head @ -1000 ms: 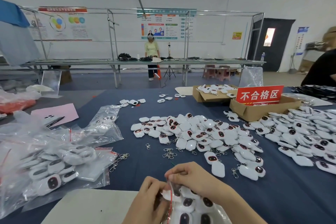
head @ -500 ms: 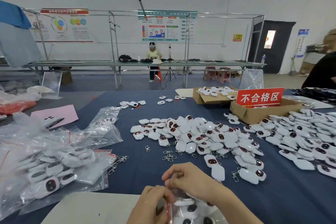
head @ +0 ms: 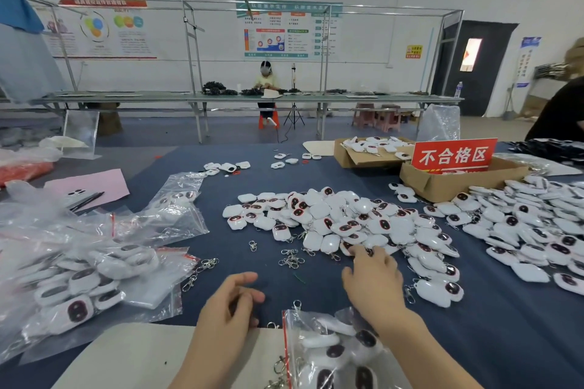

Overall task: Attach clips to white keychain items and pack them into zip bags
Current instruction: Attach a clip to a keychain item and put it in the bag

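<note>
Our right hand (head: 373,281) is stretched forward with fingers nearly straight. The tips touch the near edge of the pile of white keychains (head: 341,218), straight ahead of it, and grip nothing yet. Our left hand (head: 230,303) is loosely curled and empty, just beside the zip bag (head: 331,350). The loose clips (head: 290,259) lie ahead of the left hand.

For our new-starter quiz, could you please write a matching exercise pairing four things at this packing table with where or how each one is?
Column one
1. right hand
2. left hand
3. red sign
4. pink paper

Column two
A. standing in a cardboard box
B. lying flat, far left
C. fingertips on the keychain pile
D. loosely curled, holding nothing

Pairs: 1-C, 2-D, 3-A, 4-B
</note>
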A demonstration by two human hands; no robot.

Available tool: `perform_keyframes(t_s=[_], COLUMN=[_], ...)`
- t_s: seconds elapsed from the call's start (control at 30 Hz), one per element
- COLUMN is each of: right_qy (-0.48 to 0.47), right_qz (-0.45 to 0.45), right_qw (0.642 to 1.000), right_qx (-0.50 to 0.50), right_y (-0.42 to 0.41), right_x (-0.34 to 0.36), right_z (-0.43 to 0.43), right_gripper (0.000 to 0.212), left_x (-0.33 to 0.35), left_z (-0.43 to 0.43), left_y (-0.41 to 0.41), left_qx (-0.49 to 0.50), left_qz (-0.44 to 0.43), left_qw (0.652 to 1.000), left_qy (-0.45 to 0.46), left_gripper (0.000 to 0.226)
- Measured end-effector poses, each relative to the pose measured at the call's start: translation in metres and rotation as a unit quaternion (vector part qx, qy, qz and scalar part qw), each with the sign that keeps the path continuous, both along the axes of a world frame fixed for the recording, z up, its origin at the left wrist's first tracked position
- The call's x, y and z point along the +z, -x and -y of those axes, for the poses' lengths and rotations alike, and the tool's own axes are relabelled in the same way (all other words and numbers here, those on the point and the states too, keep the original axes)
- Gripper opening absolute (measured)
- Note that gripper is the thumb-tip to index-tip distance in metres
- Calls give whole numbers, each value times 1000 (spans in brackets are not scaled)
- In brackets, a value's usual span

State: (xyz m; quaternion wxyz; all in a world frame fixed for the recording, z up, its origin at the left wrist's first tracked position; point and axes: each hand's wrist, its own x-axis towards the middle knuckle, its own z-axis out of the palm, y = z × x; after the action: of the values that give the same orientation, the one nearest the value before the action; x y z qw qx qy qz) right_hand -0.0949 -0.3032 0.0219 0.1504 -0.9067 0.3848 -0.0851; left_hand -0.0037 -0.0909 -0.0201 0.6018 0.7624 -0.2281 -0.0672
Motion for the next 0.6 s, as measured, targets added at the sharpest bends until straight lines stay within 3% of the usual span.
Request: perform_keyframes(t_s=[0.1, 0.23, 0.37, 0.53, 0.6], right_qy=[-33, -48, -86, -299, -328], right_qz=[-16, 37, 160, 353, 384], right_qw=[999, 996, 979, 877, 851], right_qx=[19, 58, 88, 130, 147], right_y=[3, 0, -6, -16, -22], right_x=[-7, -13, -8, 3, 2], right_z=[5, 10, 14, 5, 1], right_gripper=[41, 49, 36, 23, 20], left_x=[-3, -5, -4, 0, 2], left_z=[12, 30, 39, 43, 45], left_y=[-11, -22, -29, -27, -22], left_qx=[20, 38, 38, -27, -79], left_qz=[23, 52, 72, 91, 94], left_qw=[999, 994, 989, 989, 988], left_qy=[-30, -88, -126, -115, -99], left_gripper=[31, 34, 30, 13, 25])
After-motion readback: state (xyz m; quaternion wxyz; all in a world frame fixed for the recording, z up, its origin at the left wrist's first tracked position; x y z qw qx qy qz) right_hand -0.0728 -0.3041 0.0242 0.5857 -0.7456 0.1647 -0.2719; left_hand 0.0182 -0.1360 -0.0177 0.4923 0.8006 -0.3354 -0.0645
